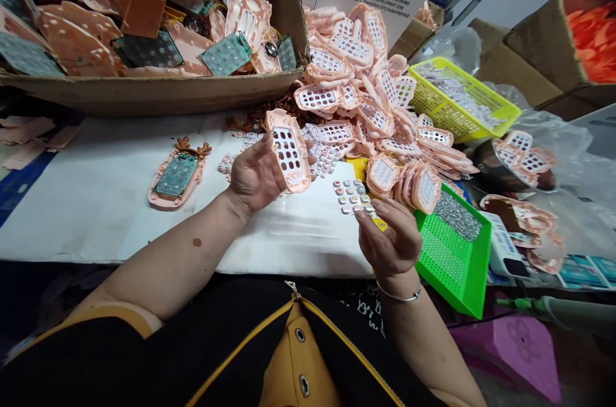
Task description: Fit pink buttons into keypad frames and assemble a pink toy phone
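My left hand (257, 173) is closed around a pink plastic shell (304, 181), held upright and tilted above the white work surface. Rows of dark holes run through the white panel in its middle. My right hand (392, 237) has its fingers curled, with a gap between the fingertips, at the near right corner of a small grid of round white buttons (353, 192). Whether the fingertips touch a button is unclear. Off to the left lies another pink shell (166, 201) with a green circuit board (177, 174) in it and brown antlers on top.
A cardboard box (192, 94) of shells and boards stands at the back left. Behind my hands rises a pile of pink shells (337, 60). On the right are a yellow basket (474, 89), a green tray (474, 285) with small metal pieces, and a dark bowl (505, 177).
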Tool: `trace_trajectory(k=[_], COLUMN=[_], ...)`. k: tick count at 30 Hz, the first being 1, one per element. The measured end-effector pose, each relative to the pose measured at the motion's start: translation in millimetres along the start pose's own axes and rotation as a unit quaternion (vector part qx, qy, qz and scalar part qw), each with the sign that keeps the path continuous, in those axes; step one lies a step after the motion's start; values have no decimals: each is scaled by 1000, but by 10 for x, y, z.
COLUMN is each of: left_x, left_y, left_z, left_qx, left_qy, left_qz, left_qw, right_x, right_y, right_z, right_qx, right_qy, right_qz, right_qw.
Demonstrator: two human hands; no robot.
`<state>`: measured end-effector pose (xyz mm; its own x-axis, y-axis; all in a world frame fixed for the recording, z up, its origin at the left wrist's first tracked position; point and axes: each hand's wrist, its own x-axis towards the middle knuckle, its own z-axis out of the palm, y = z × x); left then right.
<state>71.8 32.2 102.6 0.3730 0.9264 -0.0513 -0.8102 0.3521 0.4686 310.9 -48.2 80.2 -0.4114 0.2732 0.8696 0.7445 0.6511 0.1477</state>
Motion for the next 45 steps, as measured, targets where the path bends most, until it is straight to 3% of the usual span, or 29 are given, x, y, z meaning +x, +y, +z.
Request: trace_trajectory(k=[3,5,8,10,13,18,20,22,26,28,32,34,45], left_x=[-3,-6,-5,-1,4,8,6,4,1,-3,-21,-29,-15], left_y=[-1,-3,-8,-9,-13,-23,-26,-30,-61,-92,-154,-169,-139], left_z=[8,11,5,0,1,4,-4,-22,-77,-106,-140,-142,-135], left_qx=[5,14,17,9,8,26,24,23,32,35,42,41,43], left_qy=[6,8,4,1,-1,-10,-14,-27,-56,-67,-54,-39,-38], left_qz=[-1,-2,-1,-1,2,-2,-7,-12,-50,-73,-94,-97,-111], left_qw=[1000,1000,1000,1000,1000,1000,1000,999,997,995,993,994,992], right_x=[23,54,79,61,-13,-227,-293,-283,28,252,550,591,655], right_y=[-41,-25,71,129,102,-120,-145,-124,-89,-120,-195,-208,-130], right_z=[-11,19,113,166,177,145,160,174,191,223,364,433,437], right_qx=[22,48,149,175,132,83,51,42,43,66,96,98,154], right_qy=[15,-3,-150,-238,-262,-349,-333,-267,-71,-27,-47,-75,-156], right_qz=[54,154,347,393,332,116,66,83,203,179,41,9,-7], right_qw=[998,987,914,871,897,926,939,959,976,981,993,992,976])
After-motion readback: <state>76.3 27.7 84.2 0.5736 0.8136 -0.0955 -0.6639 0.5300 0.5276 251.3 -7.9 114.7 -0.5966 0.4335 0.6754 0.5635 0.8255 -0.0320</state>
